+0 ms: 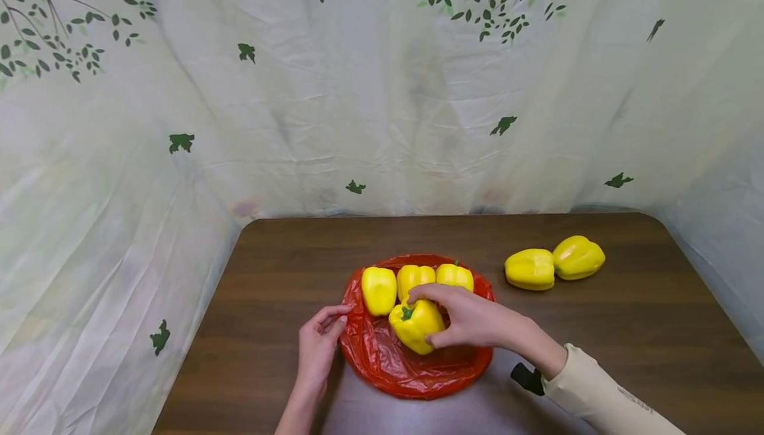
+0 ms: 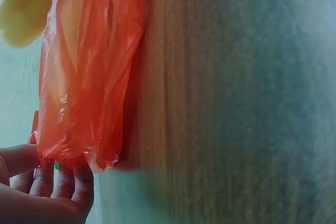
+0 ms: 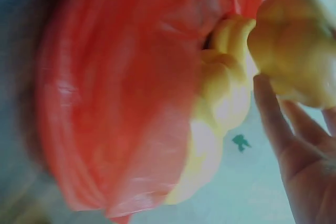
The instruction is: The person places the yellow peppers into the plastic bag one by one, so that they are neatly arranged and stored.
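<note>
A red plastic bag (image 1: 412,376) lies with its mouth spread into a round opening near the table's front. Three yellow bell peppers (image 1: 379,291) stand along its far side. My right hand (image 1: 477,319) grips another yellow bell pepper (image 1: 418,329) over the bag's mouth, its green stem facing left. That pepper (image 3: 294,51) is clear of the others in the right wrist view. At the bag's left rim, my left hand (image 1: 318,345) pinches the plastic between thumb and fingers; the left wrist view shows the fingertips (image 2: 64,182) partly under the bag's edge.
Two more yellow bell peppers (image 1: 530,269) lie side by side at the back right of the brown wooden table (image 1: 268,269). A pale curtain (image 1: 382,103) with leaf prints hangs behind the table and along its sides.
</note>
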Demonstrator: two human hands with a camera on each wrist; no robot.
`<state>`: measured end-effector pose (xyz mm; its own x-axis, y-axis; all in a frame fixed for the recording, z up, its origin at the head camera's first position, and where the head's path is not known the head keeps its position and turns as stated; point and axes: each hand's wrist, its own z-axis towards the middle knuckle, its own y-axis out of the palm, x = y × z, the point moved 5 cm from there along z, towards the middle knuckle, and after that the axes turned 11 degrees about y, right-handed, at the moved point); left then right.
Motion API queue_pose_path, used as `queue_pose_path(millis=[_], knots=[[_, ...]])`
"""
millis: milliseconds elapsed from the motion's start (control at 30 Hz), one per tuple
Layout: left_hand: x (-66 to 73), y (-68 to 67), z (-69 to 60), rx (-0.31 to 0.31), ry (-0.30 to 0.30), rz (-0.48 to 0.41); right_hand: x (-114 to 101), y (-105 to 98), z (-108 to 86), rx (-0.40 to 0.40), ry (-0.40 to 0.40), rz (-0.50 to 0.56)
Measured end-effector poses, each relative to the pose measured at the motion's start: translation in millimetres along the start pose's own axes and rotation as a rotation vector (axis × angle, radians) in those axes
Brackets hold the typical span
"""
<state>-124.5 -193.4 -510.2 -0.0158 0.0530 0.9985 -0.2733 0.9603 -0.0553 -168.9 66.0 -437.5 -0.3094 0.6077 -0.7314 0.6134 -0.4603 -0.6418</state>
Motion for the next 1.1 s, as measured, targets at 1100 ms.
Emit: queue_pose_path(millis=[1100], knots=[[-1.8, -7.2, 1.6, -0.006, -0.018, 0.019, -21.2, 42.0, 61.6, -0.286, -0.024, -0.22]])
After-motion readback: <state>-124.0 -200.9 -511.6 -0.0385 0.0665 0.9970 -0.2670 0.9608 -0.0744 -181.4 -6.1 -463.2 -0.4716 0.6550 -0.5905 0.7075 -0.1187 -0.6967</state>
